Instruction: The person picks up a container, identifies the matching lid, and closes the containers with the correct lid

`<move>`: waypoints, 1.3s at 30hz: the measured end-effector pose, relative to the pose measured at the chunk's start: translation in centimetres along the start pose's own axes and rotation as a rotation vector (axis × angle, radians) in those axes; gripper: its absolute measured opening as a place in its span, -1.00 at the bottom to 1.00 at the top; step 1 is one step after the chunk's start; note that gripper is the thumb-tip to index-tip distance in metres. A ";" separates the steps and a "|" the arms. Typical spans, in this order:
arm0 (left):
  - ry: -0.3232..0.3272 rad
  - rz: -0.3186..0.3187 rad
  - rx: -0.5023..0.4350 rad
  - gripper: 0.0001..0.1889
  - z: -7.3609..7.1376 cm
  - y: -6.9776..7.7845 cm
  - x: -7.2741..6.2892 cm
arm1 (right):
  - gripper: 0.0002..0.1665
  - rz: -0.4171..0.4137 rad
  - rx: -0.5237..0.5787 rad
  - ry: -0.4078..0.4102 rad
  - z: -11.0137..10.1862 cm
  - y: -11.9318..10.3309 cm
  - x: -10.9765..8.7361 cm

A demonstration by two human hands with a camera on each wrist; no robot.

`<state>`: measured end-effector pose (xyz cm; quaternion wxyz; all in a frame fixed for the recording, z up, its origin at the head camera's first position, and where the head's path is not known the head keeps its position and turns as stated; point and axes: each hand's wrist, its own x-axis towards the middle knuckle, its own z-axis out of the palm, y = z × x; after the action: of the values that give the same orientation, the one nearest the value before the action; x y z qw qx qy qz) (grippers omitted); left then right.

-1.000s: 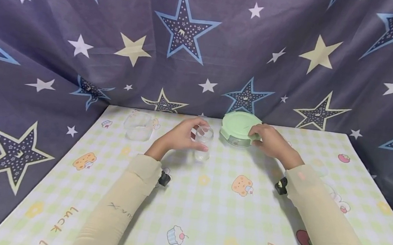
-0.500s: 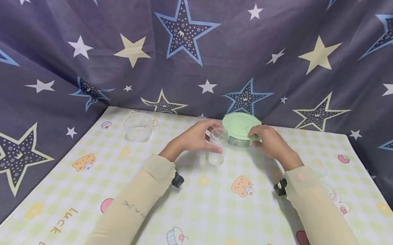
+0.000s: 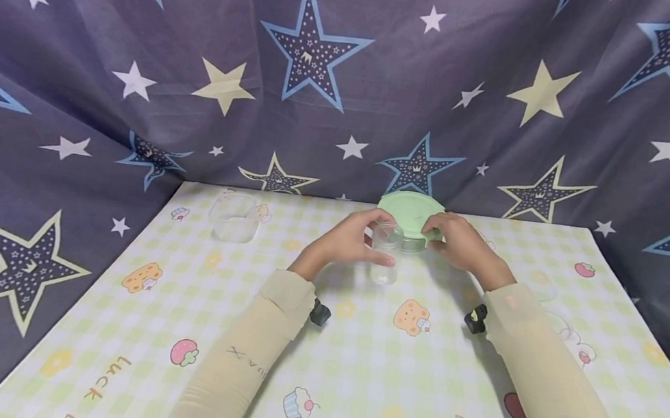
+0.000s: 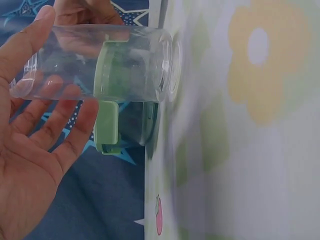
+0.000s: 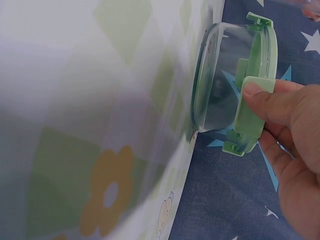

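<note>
My left hand (image 3: 353, 239) grips a clear, round jar (image 3: 385, 273) by its upper part, thumb on one side and fingers on the other. The jar stands upright, its base right at the tabletop in the left wrist view, and looks see-through with nothing inside. Just behind it is a round glass food container (image 5: 220, 75) with a light green snap lid (image 3: 409, 212). My right hand (image 3: 462, 241) pinches the lid's rim at a side latch (image 5: 255, 110), thumb on the latch and fingers over the edge. In the head view the jar overlaps the container's front left.
A clear, open plastic tub (image 3: 236, 218) stands at the back left of the table. The tablecloth (image 3: 354, 363) is checked in pale green with printed cartoons. A dark star-patterned curtain (image 3: 353, 45) hangs directly behind the table's back edge.
My left hand has moved right with the jar, from left of the glass container to in front of it. The right hand has stayed at the lid.
</note>
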<state>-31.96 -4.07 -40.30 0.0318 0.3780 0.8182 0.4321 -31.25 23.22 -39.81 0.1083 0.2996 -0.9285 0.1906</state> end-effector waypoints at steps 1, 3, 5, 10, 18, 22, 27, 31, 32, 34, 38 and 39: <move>0.003 0.001 -0.008 -0.32 0.1 0.0 0.0 | -0.69 0.002 -0.001 0.000 0.0 0.0 0.0; 0.006 0.002 -0.030 -0.32 0.3 -0.1 0.1 | -0.69 0.000 -0.001 0.002 0.1 0.0 0.1; 0.002 0.000 -0.047 -0.32 0.5 -0.2 0.2 | -0.69 -0.003 0.001 0.007 0.1 0.1 0.1; -0.011 -0.014 -0.066 -0.32 1.0 -0.2 0.2 | -0.69 -0.007 0.005 0.018 0.3 0.1 0.0; -0.008 -0.040 -0.076 -0.30 1.2 -0.1 0.1 | -0.70 -0.016 0.001 0.022 0.3 0.2 0.0; -0.008 -0.060 -0.083 -0.29 1.3 -0.2 0.0 | -0.70 -0.015 0.001 0.024 0.3 0.1 0.0; 0.000 -0.095 -0.078 -0.29 1.6 -0.3 0.0 | -0.70 -0.015 0.000 0.024 0.3 -0.1 0.0; 0.002 -0.101 -0.081 -0.31 1.7 -0.4 0.0 | -0.70 -0.014 0.000 0.021 0.2 -0.2 0.0; 0.000 -0.098 -0.085 -0.32 1.7 -0.4 0.0 | -0.70 -0.016 0.000 0.021 0.2 -0.2 0.0; -0.004 -0.090 -0.099 -0.33 1.8 -0.4 0.0 | -0.70 -0.023 0.000 0.020 0.2 -0.2 -0.1; -0.008 -0.098 -0.110 -0.33 1.9 -0.3 0.1 | -0.69 -0.033 -0.003 0.024 0.1 -0.2 -0.2; -0.007 -0.104 -0.108 -0.33 1.9 -0.3 0.1 | -0.69 -0.034 -0.005 0.024 0.1 -0.2 -0.1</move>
<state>-31.44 -2.81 -41.67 0.0776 0.3341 0.8122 0.4719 -31.01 23.07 -39.88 0.1233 0.3128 -0.9225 0.1897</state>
